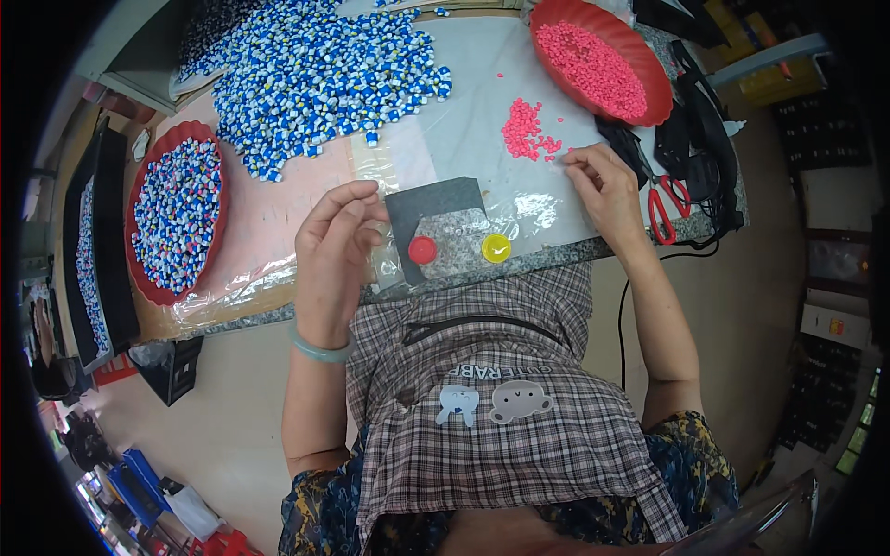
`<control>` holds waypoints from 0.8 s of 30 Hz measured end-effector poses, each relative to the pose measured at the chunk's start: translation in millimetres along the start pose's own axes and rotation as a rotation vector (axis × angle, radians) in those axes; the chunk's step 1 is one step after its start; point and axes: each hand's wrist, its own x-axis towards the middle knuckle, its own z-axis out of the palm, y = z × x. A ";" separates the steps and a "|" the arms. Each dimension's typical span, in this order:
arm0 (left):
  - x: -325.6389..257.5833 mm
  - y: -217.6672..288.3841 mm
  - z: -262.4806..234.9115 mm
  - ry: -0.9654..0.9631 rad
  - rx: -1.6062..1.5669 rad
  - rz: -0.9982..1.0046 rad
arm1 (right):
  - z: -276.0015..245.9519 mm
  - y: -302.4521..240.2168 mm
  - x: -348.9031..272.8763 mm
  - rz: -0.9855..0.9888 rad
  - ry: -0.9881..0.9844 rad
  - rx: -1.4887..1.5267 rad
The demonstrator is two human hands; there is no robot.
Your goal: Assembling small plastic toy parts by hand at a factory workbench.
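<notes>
My left hand (332,248) is raised beside the left edge of a dark grey sheet (445,196), wearing a pale green bangle. Its fingers are curled, with thumb and index finger close together; anything between them is too small to make out. On the right, my right hand (607,193) reaches to a small loose pile of pink pieces (527,132), its fingertips pinched at the pile's near right edge. What they pinch, if anything, I cannot make out. Between my hands sit a round red cap-like piece (423,250) and a round yellow one (496,247).
A large heap of small blue and white pieces (324,79) covers the far left. More fill a red scalloped bowl (221,199) at left. Another red bowl (663,109) with pink pieces stands far right. Red-handled scissors (660,215) and black cables lie at the right edge.
</notes>
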 end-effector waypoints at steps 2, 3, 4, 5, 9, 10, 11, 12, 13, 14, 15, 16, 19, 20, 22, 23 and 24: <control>8.8 -4.2 -14.6 -0.007 0.015 0.019 | 3.3 -2.8 6.6 -0.030 0.001 -0.015; 11.3 -1.6 -13.8 -0.003 0.019 0.023 | 6.0 -5.0 9.4 -0.062 -0.001 -0.033; 13.4 1.7 -11.6 0.055 0.202 0.058 | 8.4 -6.5 11.7 -0.093 -0.002 -0.049; 16.2 4.7 -9.2 0.114 0.387 0.093 | 8.6 -5.5 12.6 -0.098 -0.001 -0.039; 42.1 1.8 -10.8 0.140 0.901 0.464 | 7.7 -1.0 15.1 -0.154 -0.036 -0.166; 47.2 2.2 -8.6 0.153 0.912 0.470 | 4.0 -0.5 15.1 -0.159 -0.059 -0.158; 52.4 2.1 -8.0 0.143 1.001 0.525 | -0.6 -4.8 15.5 -0.145 -0.106 -0.145; 59.7 0.2 -8.3 0.125 1.085 0.576 | -4.3 -5.4 17.1 -0.147 -0.106 -0.139; 66.3 -2.9 -10.1 0.118 1.165 0.617 | -7.8 -5.1 18.3 -0.214 -0.153 -0.131; 70.7 -3.8 -11.3 0.117 1.165 0.616 | -9.8 -4.3 18.9 -0.279 -0.200 -0.126; 74.1 -6.0 -8.2 0.098 1.233 0.683 | -13.8 -1.9 17.9 -0.282 -0.231 -0.123; 77.2 -8.9 -4.8 0.078 1.298 0.750 | -15.0 -0.5 17.3 -0.275 -0.229 -0.132; 81.7 -8.9 -3.3 0.072 1.374 0.744 | -15.7 1.4 17.7 -0.375 -0.253 -0.063; 81.6 -8.9 -0.7 0.090 1.435 0.732 | -17.2 2.1 15.5 -0.361 -0.254 -0.081; 82.8 -6.7 2.1 0.073 1.469 0.689 | -14.3 2.5 12.6 -0.243 -0.211 -0.004; 84.2 -8.0 3.5 0.069 1.501 0.706 | -15.0 4.7 10.1 -0.251 -0.163 -0.044; 85.0 -8.5 2.3 0.069 1.535 0.723 | -15.0 2.3 8.2 -0.248 -0.163 -0.047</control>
